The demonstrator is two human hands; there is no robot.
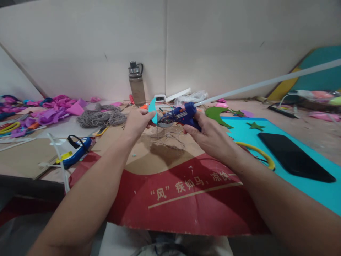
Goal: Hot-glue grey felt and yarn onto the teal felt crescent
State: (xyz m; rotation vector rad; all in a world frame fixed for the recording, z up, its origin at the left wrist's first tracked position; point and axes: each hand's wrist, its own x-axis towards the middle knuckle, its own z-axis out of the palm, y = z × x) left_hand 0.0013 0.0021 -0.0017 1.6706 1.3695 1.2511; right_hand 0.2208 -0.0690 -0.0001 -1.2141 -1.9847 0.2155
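Note:
My right hand (210, 137) is closed round a blue hot glue gun (183, 115) with a long clear glue stick (266, 82) running out of its back toward the upper right. The gun's nozzle points left at a curved teal foam piece (152, 108) that my left hand (138, 122) pinches between thumb and fingers. A greyish round part (166, 122) sits just under the nozzle, between both hands. Thin strands of glue or thread (167, 140) hang below it over the brown and red cardboard (173, 192).
A teal foam sheet (314, 186) at the right carries a black phone (294, 156), a green star (255, 125) and a yellow curved strip (259, 153). Grey yarn (101, 116), pink and purple scraps (53, 110), a second blue glue gun (76, 149) and a water bottle (136, 85) lie around.

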